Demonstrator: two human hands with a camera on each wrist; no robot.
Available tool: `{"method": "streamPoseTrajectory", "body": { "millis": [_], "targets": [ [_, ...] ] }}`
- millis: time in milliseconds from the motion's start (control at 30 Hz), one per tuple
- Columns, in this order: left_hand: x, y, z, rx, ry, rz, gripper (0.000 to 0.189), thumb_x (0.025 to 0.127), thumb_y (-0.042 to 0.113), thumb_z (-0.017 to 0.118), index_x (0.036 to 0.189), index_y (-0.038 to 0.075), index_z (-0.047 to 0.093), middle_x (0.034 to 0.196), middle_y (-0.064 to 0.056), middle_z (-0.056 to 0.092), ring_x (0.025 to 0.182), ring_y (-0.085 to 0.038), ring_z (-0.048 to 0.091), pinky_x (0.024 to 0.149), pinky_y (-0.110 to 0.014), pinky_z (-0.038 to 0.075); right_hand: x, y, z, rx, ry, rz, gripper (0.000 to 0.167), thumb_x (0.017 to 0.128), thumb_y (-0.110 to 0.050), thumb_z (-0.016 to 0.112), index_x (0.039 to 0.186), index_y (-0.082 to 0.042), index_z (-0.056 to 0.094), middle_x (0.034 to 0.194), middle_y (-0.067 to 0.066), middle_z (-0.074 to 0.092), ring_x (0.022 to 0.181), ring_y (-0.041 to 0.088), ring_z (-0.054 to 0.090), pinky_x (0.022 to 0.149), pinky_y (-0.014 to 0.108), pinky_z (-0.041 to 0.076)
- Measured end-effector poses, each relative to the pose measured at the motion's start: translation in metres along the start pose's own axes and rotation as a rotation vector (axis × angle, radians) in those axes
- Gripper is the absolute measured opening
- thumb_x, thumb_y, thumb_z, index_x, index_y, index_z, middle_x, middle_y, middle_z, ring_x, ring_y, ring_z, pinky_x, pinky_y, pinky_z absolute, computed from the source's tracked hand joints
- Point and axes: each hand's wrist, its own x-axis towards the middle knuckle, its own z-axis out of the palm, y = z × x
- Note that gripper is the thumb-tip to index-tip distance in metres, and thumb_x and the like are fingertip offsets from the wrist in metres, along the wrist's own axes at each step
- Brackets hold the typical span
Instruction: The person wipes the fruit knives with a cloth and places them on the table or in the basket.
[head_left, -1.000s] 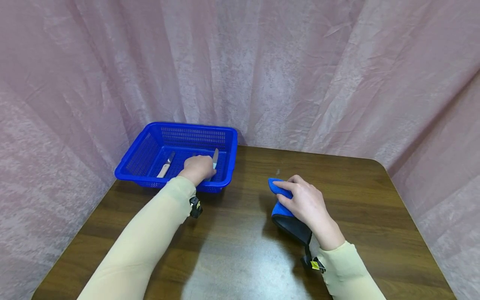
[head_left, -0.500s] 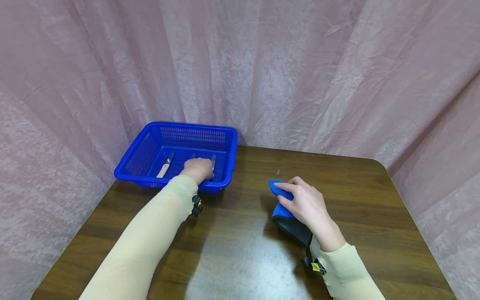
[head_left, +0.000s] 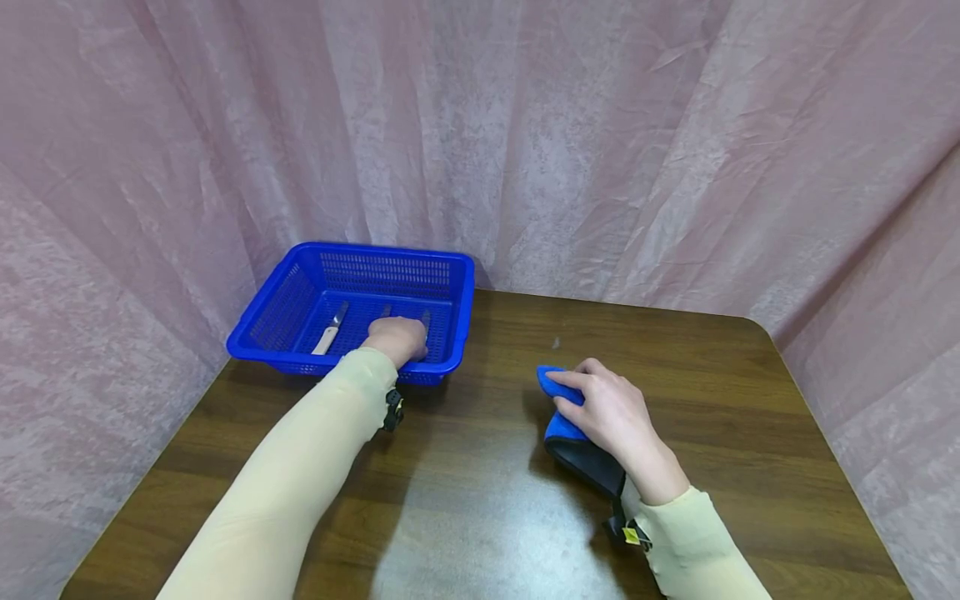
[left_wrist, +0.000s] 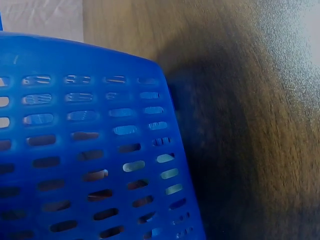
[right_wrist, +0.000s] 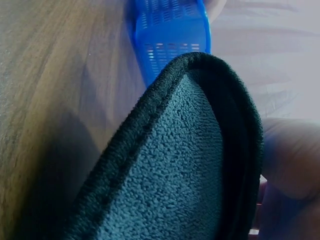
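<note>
In the head view my left hand (head_left: 397, 340) reaches inside the blue basket (head_left: 461, 283), curled over the handle of a knife (head_left: 426, 320). Only that knife's blade shows past the hand, and the fingers are mostly hidden. A cream-handled knife (head_left: 326, 337) lies to the left in the basket, and the tip of another blade (head_left: 386, 311) shows just beyond the hand. On the right, my right hand (head_left: 611, 412) pinches a blue cloth (head_left: 564, 427) with a dark part at its near end. Close up, the cloth (right_wrist: 170, 165) shows black edging and grey plush.
A wooden table (head_left: 480, 467) carries the basket at its back left. Pink curtains (head_left: 570, 150) hang behind the table and at both sides. In the left wrist view the basket's slotted wall (left_wrist: 90, 150) blocks most of the left hand from sight.
The left hand has lowered slightly, and the knife's blade, earlier raised, now lies lower in the basket. The right hand and cloth have shifted slightly towards me.
</note>
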Motion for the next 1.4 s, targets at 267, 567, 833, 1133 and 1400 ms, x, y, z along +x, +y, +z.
{"method": "streamPoseTrajectory", "body": {
  "millis": [267, 567, 833, 1133, 1400],
  "targets": [
    [-0.084, 0.017, -0.044, 0.011, 0.012, 0.011, 0.056, 0.108, 0.049, 0.064, 0.151, 0.012, 0.068, 0.142, -0.018, 0.071, 0.126, -0.036, 0.07, 0.1, -0.059, 0.056, -0.003, 0.001, 0.0, -0.005, -0.01, 0.007, 0.041, 0.098, -0.025, 0.08, 0.139, -0.025, 0.079, 0.116, 0.007, 0.069, 0.085, 0.027, 0.066, 0.073, 0.049, 0.056],
    [-0.139, 0.02, -0.069, -0.039, 0.182, 0.071, 0.046, 0.114, 0.042, 0.058, 0.12, 0.003, 0.081, 0.114, -0.018, 0.078, 0.102, -0.037, 0.074, 0.091, -0.057, 0.061, -0.009, 0.001, 0.001, -0.006, -0.029, 0.01, 0.041, 0.097, -0.024, 0.08, 0.139, -0.024, 0.079, 0.113, 0.006, 0.069, 0.086, 0.026, 0.066, 0.076, 0.05, 0.056],
    [-0.153, 0.019, -0.068, -0.066, 0.333, 0.106, 0.046, 0.115, 0.042, 0.056, 0.122, 0.003, 0.079, 0.117, -0.021, 0.078, 0.104, -0.042, 0.076, 0.083, -0.06, 0.062, -0.014, 0.002, 0.005, -0.012, -0.034, 0.0, 0.041, 0.097, -0.025, 0.082, 0.138, -0.023, 0.08, 0.111, 0.005, 0.069, 0.086, 0.024, 0.066, 0.077, 0.049, 0.056],
    [-0.175, 0.012, -0.073, -0.121, 0.453, 0.161, 0.05, 0.115, 0.043, 0.055, 0.135, 0.0, 0.071, 0.127, -0.025, 0.074, 0.114, -0.048, 0.072, 0.091, -0.064, 0.059, -0.022, -0.001, 0.011, 0.002, -0.023, -0.025, 0.039, 0.095, -0.023, 0.085, 0.134, -0.023, 0.082, 0.108, 0.003, 0.068, 0.083, 0.021, 0.065, 0.076, 0.048, 0.056],
    [-0.193, 0.012, -0.069, -0.124, 0.571, 0.233, 0.05, 0.116, 0.044, 0.056, 0.132, 0.0, 0.072, 0.12, -0.025, 0.072, 0.108, -0.048, 0.071, 0.085, -0.064, 0.06, -0.027, -0.001, 0.013, -0.014, -0.056, -0.017, 0.039, 0.097, -0.024, 0.085, 0.135, -0.024, 0.081, 0.111, 0.004, 0.069, 0.087, 0.024, 0.068, 0.077, 0.049, 0.057]
  ]
}}
